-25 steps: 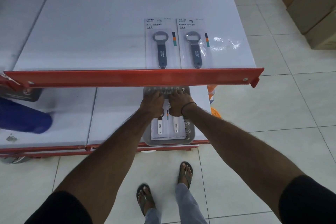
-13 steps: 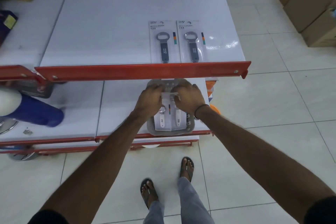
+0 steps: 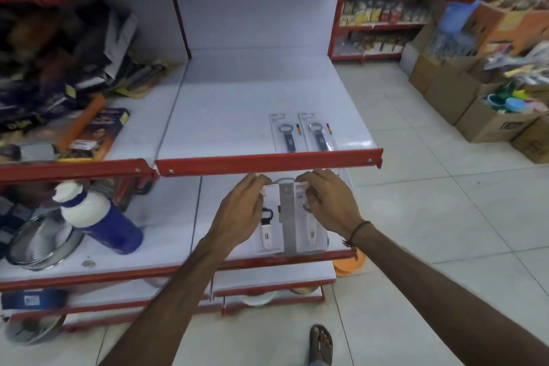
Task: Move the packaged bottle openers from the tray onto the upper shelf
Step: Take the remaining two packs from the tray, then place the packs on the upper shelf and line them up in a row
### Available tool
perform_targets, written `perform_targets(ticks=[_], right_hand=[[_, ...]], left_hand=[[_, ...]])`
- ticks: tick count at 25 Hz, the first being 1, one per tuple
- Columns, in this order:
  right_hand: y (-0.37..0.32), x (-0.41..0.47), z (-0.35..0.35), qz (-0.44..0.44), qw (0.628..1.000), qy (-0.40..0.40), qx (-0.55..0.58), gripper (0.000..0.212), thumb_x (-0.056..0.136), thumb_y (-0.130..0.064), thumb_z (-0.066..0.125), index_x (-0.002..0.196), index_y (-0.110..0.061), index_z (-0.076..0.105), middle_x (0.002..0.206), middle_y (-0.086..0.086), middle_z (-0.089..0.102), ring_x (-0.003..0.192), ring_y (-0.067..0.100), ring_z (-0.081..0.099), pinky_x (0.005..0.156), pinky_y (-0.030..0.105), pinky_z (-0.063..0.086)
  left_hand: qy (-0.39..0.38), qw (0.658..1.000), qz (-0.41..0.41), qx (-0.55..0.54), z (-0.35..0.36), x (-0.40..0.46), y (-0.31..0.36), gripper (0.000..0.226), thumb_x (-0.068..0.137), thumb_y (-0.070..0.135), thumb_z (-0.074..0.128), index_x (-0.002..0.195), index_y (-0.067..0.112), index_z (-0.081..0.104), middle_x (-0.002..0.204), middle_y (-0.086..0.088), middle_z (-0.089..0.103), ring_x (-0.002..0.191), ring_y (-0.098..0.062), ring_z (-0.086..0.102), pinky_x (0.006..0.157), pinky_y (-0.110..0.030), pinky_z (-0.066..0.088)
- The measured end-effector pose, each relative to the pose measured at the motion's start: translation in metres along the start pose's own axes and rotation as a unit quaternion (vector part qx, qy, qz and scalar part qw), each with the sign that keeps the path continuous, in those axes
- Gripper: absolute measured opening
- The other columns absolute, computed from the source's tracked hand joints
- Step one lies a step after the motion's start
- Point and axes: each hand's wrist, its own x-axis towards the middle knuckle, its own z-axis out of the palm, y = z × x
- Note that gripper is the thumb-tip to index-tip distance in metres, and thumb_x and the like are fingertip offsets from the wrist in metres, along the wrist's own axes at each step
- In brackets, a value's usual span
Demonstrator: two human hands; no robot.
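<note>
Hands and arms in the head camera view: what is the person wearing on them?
Both forearms are bare, with no gloves or sleeves showing. The right hand has a thin dark cord bracelet at the wrist, with a small reddish frayed end. The left hand shows no rings, watch or band.

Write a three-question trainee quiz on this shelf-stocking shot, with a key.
1. True or false: two packaged openers already lie on the upper shelf.
2. What does each hand hold? A) one white-handled opener pack B) the blue bottle C) nothing
3. Fill in: the grey tray sits on the ____ shelf, below the red rail.

Key
1. True: they lie side by side near the front right edge.
2. A: the left hand grips the left pack and the right hand grips the right pack, both over the tray. The blue bottle lies untouched to the left.
3. Lower.
</note>
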Motion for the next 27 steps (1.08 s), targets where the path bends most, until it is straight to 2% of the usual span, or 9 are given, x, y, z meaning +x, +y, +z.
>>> perform_targets(ticks=[2,4,6,8,10,15,19,23,27], right_hand=[[-0.025,0.014,-0.024,0.023,0.998,0.020,0.050,0.031,0.089,-0.008,0.049,0.112,-0.015,0.067,0.098,-0.004,0.065,0.094,0.021,0.059,0.076,0.033,0.050],[-0.039,0.041,-0.043,0.048,0.992,0.022,0.118,0.031,0.090,-0.008,0.048,0.112,-0.016,0.068,0.089,-0.010,0.061,0.080,0.019,0.063,0.070,0.032,0.052],[-0.054,0.073,-0.061,0.066,0.981,0.017,0.180,0.030,0.090,-0.007,0.046,0.107,-0.016,0.068,0.091,-0.002,0.067,0.071,0.022,0.069,0.066,0.036,0.059],[-0.060,0.112,-0.074,0.071,0.978,0.018,0.196,0.028,0.089,-0.007,0.044,0.098,-0.020,0.068,0.093,0.005,0.071,0.060,0.008,0.069,0.058,0.023,0.058],[-0.064,0.151,-0.081,0.089,0.979,0.005,0.181,0.030,0.086,-0.008,0.045,0.095,-0.026,0.068,0.090,0.001,0.069,0.054,-0.001,0.064,0.047,0.007,0.044],[-0.064,0.227,-0.062,0.163,0.971,-0.052,0.170,0.033,0.081,-0.009,0.045,0.089,-0.030,0.068,0.102,0.000,0.070,0.069,0.008,0.062,0.056,0.015,0.046],[-0.060,0.254,-0.029,0.187,0.965,-0.108,0.150,0.040,0.081,-0.011,0.045,0.108,-0.026,0.070,0.118,0.007,0.069,0.101,0.028,0.067,0.089,0.037,0.056],[-0.057,0.254,-0.004,0.169,0.966,-0.164,0.107,0.041,0.082,-0.014,0.048,0.112,-0.031,0.070,0.123,0.002,0.069,0.108,0.027,0.065,0.099,0.038,0.050],[-0.053,0.239,0.003,0.043,0.982,-0.178,-0.041,0.042,0.092,-0.033,0.052,0.134,-0.029,0.058,0.141,-0.003,0.058,0.129,0.021,0.053,0.110,0.038,0.037]], left_hand=[[0.039,0.998,-0.009,-0.047,-0.033,0.012,0.005,0.030,0.094,0.000,0.045,0.116,0.013,0.061,0.112,-0.005,0.065,0.098,-0.018,0.060,0.085,-0.027,0.048],[0.072,0.993,-0.021,-0.087,-0.058,0.038,0.006,0.030,0.091,-0.005,0.047,0.109,0.009,0.065,0.109,-0.010,0.069,0.097,-0.021,0.063,0.086,-0.028,0.049],[0.084,0.989,-0.043,-0.110,-0.085,0.066,0.005,0.029,0.088,-0.005,0.048,0.105,0.009,0.068,0.108,-0.010,0.071,0.095,-0.021,0.063,0.080,-0.018,0.050],[0.087,0.986,-0.064,-0.124,-0.108,0.098,0.002,0.029,0.088,-0.003,0.048,0.102,0.010,0.070,0.108,-0.008,0.072,0.095,-0.020,0.064,0.078,-0.013,0.052],[0.090,0.982,-0.107,-0.126,-0.123,0.130,-0.007,0.031,0.088,-0.003,0.048,0.101,0.011,0.072,0.111,-0.009,0.072,0.098,-0.024,0.066,0.085,-0.025,0.053],[0.058,0.973,-0.198,-0.107,-0.126,0.180,-0.043,0.035,0.085,-0.004,0.045,0.098,0.010,0.075,0.114,-0.011,0.072,0.100,-0.024,0.065,0.077,-0.021,0.045],[0.051,0.967,-0.228,-0.100,-0.107,0.196,-0.075,0.035,0.087,-0.005,0.043,0.102,0.006,0.074,0.119,-0.013,0.069,0.097,-0.024,0.063,0.066,-0.020,0.051],[0.016,0.976,-0.209,-0.059,-0.091,0.194,-0.095,0.031,0.086,-0.006,0.050,0.104,0.001,0.074,0.118,-0.018,0.071,0.108,-0.029,0.065,0.091,-0.030,0.051],[-0.011,0.989,-0.143,0.039,-0.094,0.177,-0.103,0.030,0.089,0.014,0.065,0.118,0.011,0.070,0.127,-0.010,0.060,0.124,-0.027,0.051,0.105,-0.035,0.043]])
